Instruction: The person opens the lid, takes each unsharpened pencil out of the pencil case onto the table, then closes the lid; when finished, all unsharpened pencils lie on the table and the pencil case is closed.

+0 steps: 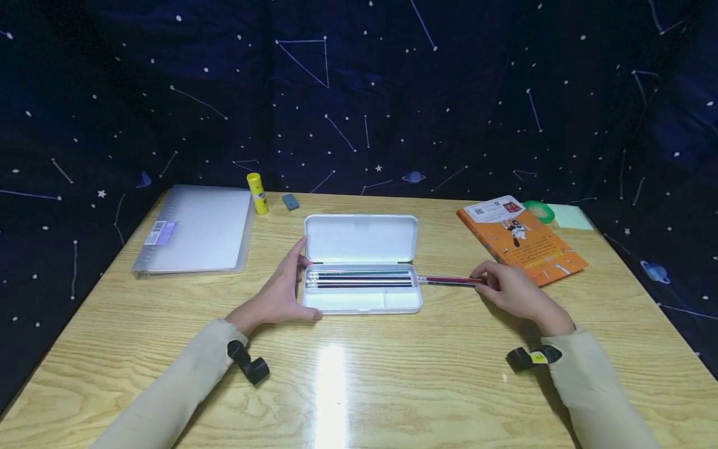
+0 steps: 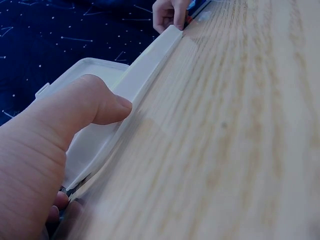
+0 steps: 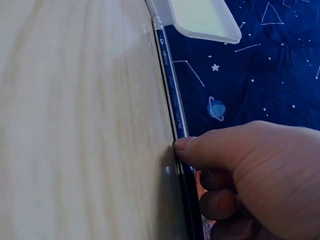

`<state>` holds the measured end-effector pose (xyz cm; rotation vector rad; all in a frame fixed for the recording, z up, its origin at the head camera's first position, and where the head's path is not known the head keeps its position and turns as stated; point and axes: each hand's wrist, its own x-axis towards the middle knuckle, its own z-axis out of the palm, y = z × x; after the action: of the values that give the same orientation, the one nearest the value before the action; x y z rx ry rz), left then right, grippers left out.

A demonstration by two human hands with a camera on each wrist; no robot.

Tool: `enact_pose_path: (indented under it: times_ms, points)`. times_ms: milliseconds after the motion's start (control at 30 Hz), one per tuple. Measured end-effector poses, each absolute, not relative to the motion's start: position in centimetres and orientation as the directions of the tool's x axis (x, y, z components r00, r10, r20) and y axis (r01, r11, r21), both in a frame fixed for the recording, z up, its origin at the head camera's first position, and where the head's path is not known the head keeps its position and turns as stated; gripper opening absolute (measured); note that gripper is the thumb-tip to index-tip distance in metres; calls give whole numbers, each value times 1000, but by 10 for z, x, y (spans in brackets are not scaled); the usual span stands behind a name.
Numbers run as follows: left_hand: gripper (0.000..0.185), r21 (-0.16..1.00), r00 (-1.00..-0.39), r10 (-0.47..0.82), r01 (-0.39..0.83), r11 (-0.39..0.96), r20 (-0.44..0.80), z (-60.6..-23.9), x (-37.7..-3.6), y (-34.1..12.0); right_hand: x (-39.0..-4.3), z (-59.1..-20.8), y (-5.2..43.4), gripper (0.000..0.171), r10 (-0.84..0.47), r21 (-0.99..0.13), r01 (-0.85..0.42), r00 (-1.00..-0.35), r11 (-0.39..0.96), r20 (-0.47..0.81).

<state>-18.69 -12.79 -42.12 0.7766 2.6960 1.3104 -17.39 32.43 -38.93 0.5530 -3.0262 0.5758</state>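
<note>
Overhead, we see the pencil case [image 1: 361, 274] lying open on the table [image 1: 348, 374], several pencils already in its tray. Our left hand [image 1: 280, 293] braces its left end, fingers fairly straight against it. Our right hand [image 1: 513, 288] pinches one more pencil [image 1: 449, 281] just outside the right end, not yet in. From the left wrist, our thumb [image 2: 107, 105] presses the case wall. From the right wrist, fingertips [image 3: 187, 146] clamp the pencil, its end near the case.
</note>
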Motion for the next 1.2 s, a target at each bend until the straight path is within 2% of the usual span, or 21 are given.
enact_pose_path:
  times_ms: [100, 367, 700, 933, 1200]
  points:
    - [135, 744, -874, 454, 418, 522, 173, -421, -187, -128, -176, -388, 323, 16, -347, -345, -347, -936, 872, 65]
    - [135, 748, -883, 446, 394, 535, 147, -421, -186, -126, -176, -381, 313, 30, -368, -370, -360, -928, 857, 52]
    - [135, 746, -878, 449, 410, 524, 167, -419, -186, -127, -197, -378, 236, 14, -492, -498, -460, -867, 735, 74]
    - [135, 745, -871, 456, 426, 514, 184, -422, -188, -126, -206, -375, 190, 22, -602, -469, -543, -798, 697, 30]
    - [136, 752, -874, 454, 414, 514, 171, -421, -188, -127, -211, -377, 163, 13, -658, -413, -620, -750, 667, 65]
